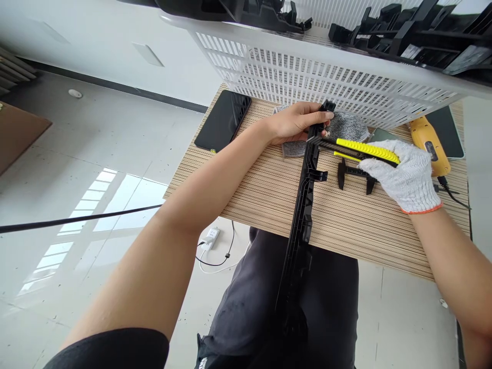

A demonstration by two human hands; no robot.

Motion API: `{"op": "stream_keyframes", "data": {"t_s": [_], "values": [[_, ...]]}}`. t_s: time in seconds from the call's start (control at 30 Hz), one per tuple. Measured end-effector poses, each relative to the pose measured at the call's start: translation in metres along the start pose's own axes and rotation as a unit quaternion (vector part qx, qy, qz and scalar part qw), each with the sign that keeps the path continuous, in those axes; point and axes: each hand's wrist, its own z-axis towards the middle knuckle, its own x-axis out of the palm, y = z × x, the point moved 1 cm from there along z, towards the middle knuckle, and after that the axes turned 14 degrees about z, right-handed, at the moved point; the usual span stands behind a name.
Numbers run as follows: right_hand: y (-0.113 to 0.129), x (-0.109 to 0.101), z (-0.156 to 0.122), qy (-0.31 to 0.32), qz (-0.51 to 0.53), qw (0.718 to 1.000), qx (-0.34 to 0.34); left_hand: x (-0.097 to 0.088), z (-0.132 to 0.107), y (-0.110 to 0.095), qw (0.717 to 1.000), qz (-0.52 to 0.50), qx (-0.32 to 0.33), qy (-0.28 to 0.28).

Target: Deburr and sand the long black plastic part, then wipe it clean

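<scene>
A long black plastic strip (303, 205) lies across the table edge, its near end over my lap. My bare left hand (295, 123) is closed around its far end, thumb on top. In a white knit glove, my right hand (403, 164) grips a yellow and black utility knife (365, 150), whose tip reaches the strip just below my left fingers. A small black clip sticks out from the strip's right side. Behind the strip lies a grey speckled cloth (348, 126), partly covered by my left hand. Black calipers (355, 171) rest under the knife.
A white slatted basket (307, 72) with black plastic parts (407, 36) stands at the back of the striped wooden table (257, 189). A black phone (225, 120) lies at the left corner. On the right is a yellow corded tool (429, 146). A power strip (210, 239) sits on the floor.
</scene>
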Motion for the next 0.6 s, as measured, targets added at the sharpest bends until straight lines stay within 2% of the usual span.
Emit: {"op": "stream_keyframes", "data": {"t_s": [0.27, 0.47, 0.6], "values": [[-0.0025, -0.0007, -0.0003, -0.024, -0.002, 0.999, 0.038, -0.0009, 0.0004, 0.0010, 0.999, 0.001, 0.022, 0.033], [-0.0019, -0.0028, -0.0001, -0.029, 0.014, 0.999, 0.042, 0.0004, -0.0008, -0.0003, 1.000, 0.002, -0.011, -0.025], [-0.0023, -0.0034, 0.0009, -0.025, 0.010, 0.999, 0.038, 0.0004, -0.0009, -0.0006, 1.000, -0.008, -0.009, -0.009]]}}
